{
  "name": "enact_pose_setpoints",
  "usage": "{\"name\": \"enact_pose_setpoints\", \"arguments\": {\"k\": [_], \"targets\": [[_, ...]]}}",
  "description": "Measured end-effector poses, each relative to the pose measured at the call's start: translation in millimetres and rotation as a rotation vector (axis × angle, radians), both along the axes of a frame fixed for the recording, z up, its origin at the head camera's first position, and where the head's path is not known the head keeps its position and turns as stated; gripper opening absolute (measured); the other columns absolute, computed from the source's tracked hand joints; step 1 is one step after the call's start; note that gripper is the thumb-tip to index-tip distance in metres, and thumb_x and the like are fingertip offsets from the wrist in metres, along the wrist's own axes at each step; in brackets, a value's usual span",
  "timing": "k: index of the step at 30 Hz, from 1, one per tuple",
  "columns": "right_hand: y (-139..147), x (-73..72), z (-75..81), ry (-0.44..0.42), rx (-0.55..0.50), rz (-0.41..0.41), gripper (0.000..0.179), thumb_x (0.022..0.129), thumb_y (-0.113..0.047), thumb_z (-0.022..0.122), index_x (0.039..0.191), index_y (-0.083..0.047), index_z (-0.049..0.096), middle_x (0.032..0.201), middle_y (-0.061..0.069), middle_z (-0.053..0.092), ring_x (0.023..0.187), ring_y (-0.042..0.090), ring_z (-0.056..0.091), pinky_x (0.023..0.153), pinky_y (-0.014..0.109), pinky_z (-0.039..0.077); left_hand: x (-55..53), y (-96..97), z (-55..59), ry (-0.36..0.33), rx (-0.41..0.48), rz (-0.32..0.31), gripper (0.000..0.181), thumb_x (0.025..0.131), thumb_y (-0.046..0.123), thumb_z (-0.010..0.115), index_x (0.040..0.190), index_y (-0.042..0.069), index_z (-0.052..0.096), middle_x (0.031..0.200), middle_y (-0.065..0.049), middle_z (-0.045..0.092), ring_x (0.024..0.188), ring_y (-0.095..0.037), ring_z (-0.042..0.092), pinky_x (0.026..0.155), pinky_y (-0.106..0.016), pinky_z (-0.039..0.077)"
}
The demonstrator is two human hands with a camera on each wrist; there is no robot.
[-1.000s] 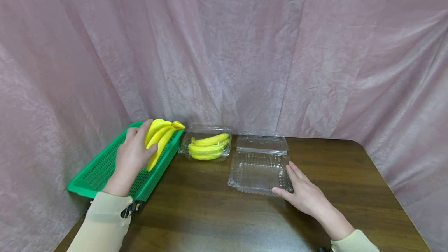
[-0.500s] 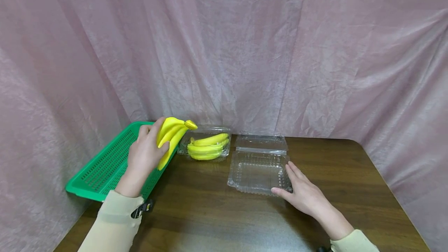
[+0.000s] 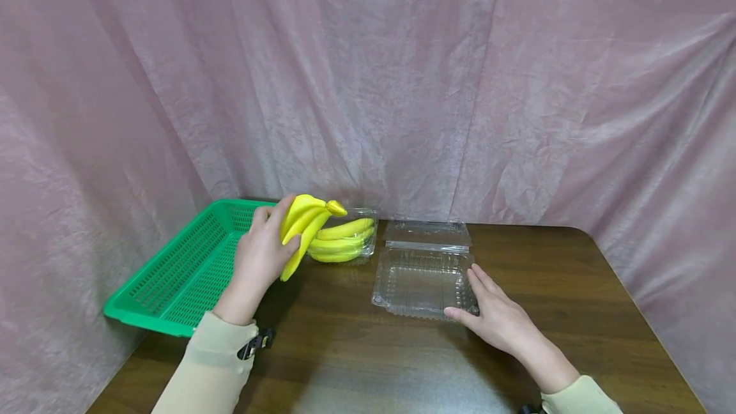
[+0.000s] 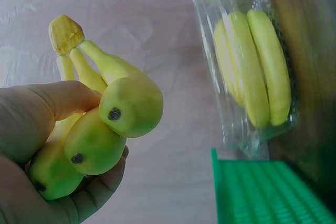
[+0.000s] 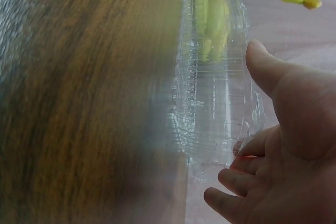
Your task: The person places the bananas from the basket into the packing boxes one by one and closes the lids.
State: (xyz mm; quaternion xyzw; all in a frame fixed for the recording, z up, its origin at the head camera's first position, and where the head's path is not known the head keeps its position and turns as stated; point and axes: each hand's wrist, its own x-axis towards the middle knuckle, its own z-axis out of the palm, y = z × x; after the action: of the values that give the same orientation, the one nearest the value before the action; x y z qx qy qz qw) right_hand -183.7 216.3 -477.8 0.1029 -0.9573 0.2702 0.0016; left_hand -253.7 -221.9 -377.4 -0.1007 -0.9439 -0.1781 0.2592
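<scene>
A bunch of yellow bananas point(image 3: 304, 227) is gripped by my left hand point(image 3: 263, 249), thumb on one side and fingers wrapped round the other. In the left wrist view three banana tips point(image 4: 95, 153) face the camera, and the stem end points up. My right hand point(image 3: 499, 313) lies at the right side of a clear plastic clamshell box point(image 3: 422, 283), fingers extended along its rim and thumb at the near corner. That box has its lid point(image 3: 428, 234) folded back, and nothing lies inside. Behind the held bunch, more bananas point(image 3: 345, 241) sit in a second clear clamshell box point(image 4: 210, 72).
A green perforated basket point(image 3: 172, 273) stands at the left of the brown wooden table point(image 3: 391, 363), with nothing visible in it. A pink curtain point(image 3: 368, 82) hangs behind the table and along both sides.
My left hand has moved to the right with the banana bunch, from over the green basket to in front of the filled box. The right hand has stayed by the open box.
</scene>
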Motion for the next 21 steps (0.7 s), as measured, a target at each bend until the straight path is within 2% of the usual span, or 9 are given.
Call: {"name": "enact_pose_setpoints", "arguments": {"k": [7, 21], "targets": [[-0.9, 0.6, 0.7, 0.001, 0.002, 0.008, 0.113, 0.101, -0.070, 0.069, 0.171, 0.007, 0.026, 0.180, 0.025, 0.019, 0.161, 0.051, 0.028, 0.120, 0.073, 0.034, -1.6, 19.0, -7.7, -0.001, 0.008, -0.034, 0.081, 0.095, 0.018, 0.087, 0.166, 0.019, 0.048, 0.134, -0.028, 0.058, 0.081, -0.043, 0.071, 0.059, -0.054, 0.055], [-0.6, 0.7, 1.0, -0.001, 0.007, 0.008, 0.115, 0.100, -0.074, 0.067, 0.171, 0.008, 0.027, 0.180, 0.024, 0.019, 0.161, 0.050, 0.028, 0.120, 0.073, 0.034, -3.7, 59.2, -26.4, 0.010, -0.001, -0.108, 0.084, 0.093, 0.018, 0.092, 0.166, 0.019, 0.050, 0.131, -0.024, 0.061, 0.075, -0.034, 0.069, 0.060, -0.048, 0.058]]}}
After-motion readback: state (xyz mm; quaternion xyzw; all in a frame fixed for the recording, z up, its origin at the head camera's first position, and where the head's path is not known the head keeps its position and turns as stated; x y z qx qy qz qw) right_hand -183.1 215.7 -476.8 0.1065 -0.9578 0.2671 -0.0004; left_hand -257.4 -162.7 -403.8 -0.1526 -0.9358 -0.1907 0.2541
